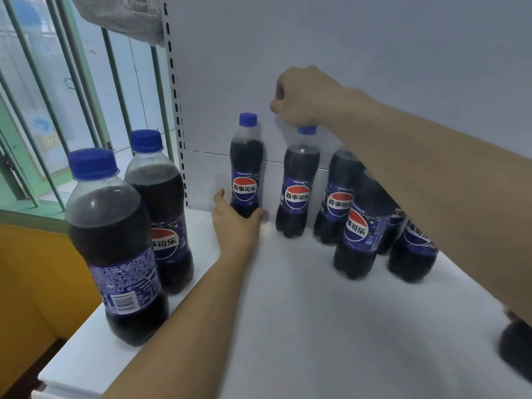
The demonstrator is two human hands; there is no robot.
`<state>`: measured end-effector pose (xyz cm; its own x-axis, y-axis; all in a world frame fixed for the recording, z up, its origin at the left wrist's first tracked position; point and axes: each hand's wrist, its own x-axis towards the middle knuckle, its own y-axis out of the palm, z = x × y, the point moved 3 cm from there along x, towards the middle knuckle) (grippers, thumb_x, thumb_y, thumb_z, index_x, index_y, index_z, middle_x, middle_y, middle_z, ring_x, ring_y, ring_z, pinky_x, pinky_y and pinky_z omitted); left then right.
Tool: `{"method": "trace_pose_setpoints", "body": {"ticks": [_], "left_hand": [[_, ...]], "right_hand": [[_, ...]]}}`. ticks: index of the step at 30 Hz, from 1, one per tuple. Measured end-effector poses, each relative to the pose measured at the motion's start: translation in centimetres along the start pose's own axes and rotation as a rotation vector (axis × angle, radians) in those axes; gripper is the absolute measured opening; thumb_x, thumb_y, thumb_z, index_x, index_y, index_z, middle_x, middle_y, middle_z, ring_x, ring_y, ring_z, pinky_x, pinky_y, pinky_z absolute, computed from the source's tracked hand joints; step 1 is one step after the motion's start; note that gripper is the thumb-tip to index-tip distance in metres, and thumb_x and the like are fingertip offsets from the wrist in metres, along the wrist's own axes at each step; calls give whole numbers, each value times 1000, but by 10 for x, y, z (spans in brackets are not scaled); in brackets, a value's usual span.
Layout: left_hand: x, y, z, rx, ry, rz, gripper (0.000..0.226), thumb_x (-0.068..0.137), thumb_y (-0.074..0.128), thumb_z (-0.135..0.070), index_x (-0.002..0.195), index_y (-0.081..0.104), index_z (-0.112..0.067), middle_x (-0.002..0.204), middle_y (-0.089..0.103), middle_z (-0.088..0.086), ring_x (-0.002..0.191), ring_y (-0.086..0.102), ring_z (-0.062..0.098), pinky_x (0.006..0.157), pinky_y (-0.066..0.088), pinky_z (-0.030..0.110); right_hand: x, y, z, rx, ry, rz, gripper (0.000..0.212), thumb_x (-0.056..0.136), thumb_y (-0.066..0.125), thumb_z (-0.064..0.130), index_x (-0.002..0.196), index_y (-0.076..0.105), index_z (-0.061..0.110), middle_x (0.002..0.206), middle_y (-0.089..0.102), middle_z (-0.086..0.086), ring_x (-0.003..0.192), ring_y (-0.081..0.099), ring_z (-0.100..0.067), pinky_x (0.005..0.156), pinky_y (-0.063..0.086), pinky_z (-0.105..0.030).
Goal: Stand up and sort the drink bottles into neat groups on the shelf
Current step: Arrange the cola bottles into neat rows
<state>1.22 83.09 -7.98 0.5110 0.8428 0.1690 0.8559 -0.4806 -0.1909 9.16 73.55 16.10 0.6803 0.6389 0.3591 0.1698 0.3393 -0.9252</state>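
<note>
Two cola bottles stand upright at the back wall of the white shelf [302, 283]: the left hand [234, 218] grips the base of the left bottle [245, 165], the right hand [305, 96] holds the cap of the neighbouring bottle [298, 185]. Other bottles stand at either side.

Cola bottles standing on the shelf [288, 298]: eight that can be seen well, all with dark drink inside.
- Left side: two, a near one [115, 249] and one behind it [161, 208].
- Back wall: three, one [245, 165], two [298, 182], three [335, 197].
- Right bunch: three, one [359, 223], two [414, 249], and one mostly hidden [393, 226].
Dark thing at the right edge [516, 349]: one, too cut off to name.
Blue caps showing: four.
Hands: two, left hand [234, 217] and right hand [305, 96].
</note>
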Motion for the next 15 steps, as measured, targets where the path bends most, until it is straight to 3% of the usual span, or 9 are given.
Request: {"method": "trace_pose_setpoints", "body": {"ticks": [3,5,6,9,11,15], "left_hand": [[-13,-5,-13,74,46,-131,80,83,82,-19,147,34,-16,144,43,13,126,51,31,103,44,37],[-27,-9,-27,154,189,-245,53,85,75,-16,128,43,-18,130,51,7,116,52,25,95,38,32],[-33,-7,-30,161,253,-229,42,86,72,-15,118,46,-20,120,55,4,107,55,22,92,39,32],[-49,15,-25,204,261,105,27,87,70,-17,109,54,-18,109,60,2,96,61,21,86,52,35],[-56,31,-15,382,214,289,45,88,74,-31,124,53,-15,119,57,2,106,61,23,90,51,35],[-53,40,-13,554,194,243,54,87,74,-46,126,53,-14,119,62,6,105,64,26,84,52,36]], "right_hand": [[-7,3,-14,-41,111,73,25,92,58,15,112,70,7,105,69,-14,81,66,-30,77,57,-38],[-16,12,-17,26,145,79,28,94,58,12,120,66,6,114,68,-15,97,67,-33,87,58,-41],[-21,17,-19,69,156,61,30,95,58,12,124,64,6,121,66,-15,106,65,-33,91,56,-41],[-35,35,-24,211,204,-65,34,95,61,14,128,61,10,130,62,-14,115,60,-32,92,51,-34],[-45,46,-26,326,208,-152,34,96,62,16,129,58,14,129,60,-11,110,58,-28,85,46,-32],[-61,60,-21,461,158,-283,38,100,61,13,137,52,17,132,59,-6,108,57,-21,90,47,-30]]}}
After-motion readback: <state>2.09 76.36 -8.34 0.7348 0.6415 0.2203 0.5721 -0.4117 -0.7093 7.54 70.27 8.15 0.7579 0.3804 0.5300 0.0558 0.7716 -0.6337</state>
